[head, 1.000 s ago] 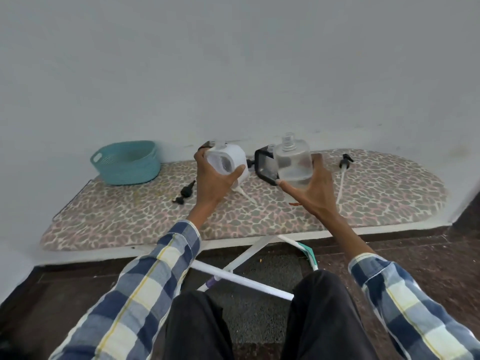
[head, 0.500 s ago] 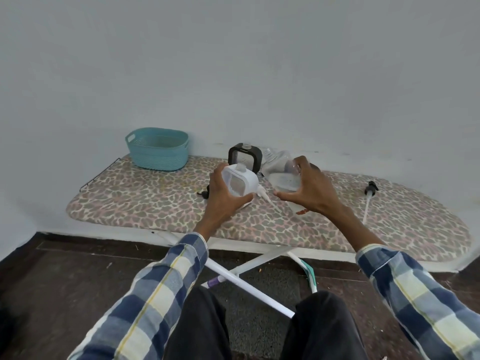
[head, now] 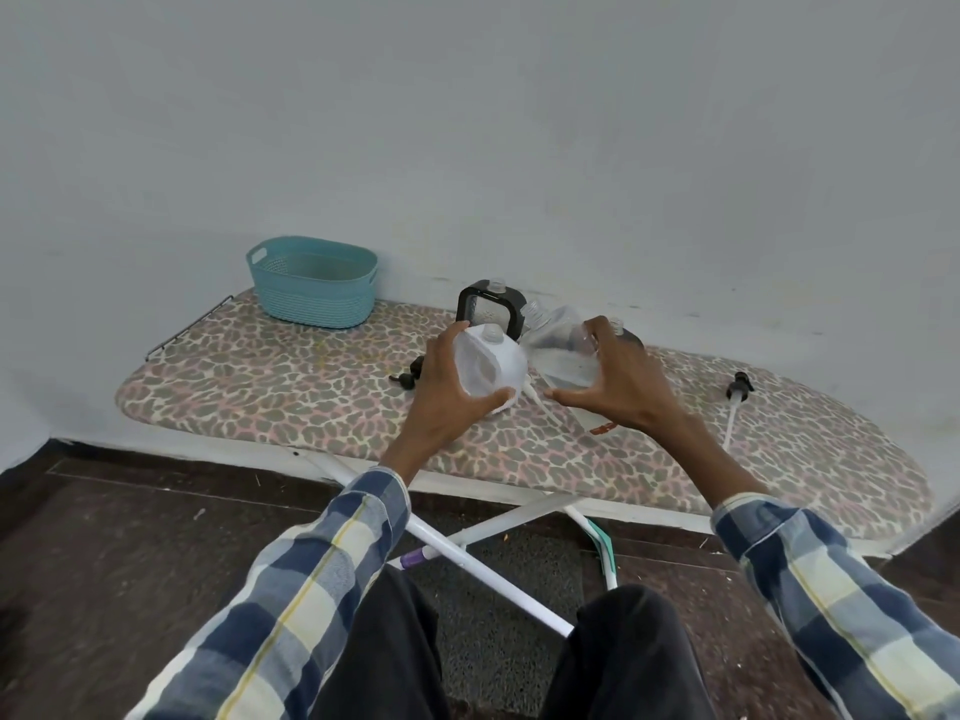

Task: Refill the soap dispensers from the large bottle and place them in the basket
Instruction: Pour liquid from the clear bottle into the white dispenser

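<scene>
My left hand point(head: 441, 392) grips a white soap dispenser point(head: 488, 368), upright with its neck open, just above the ironing board point(head: 260, 387). My right hand point(head: 618, 387) holds the large clear bottle point(head: 558, 350), tilted so its open mouth points up and left, close beside the white dispenser. Behind them a black-framed dispenser point(head: 488, 306) stands uncapped on the board. The teal basket point(head: 314, 280) sits at the board's far left end, with nothing visible inside.
A black pump head point(head: 410, 374) lies on the board left of my left hand. Another pump with a white tube point(head: 735, 402) lies to the right. A white tube point(head: 537, 400) pokes out under the white dispenser. The wall runs close behind the board.
The view has turned left and tilted, so the basket sits nearer the middle. Both hands came lower over the board, and the clear bottle went from upright to tilted toward the white dispenser.
</scene>
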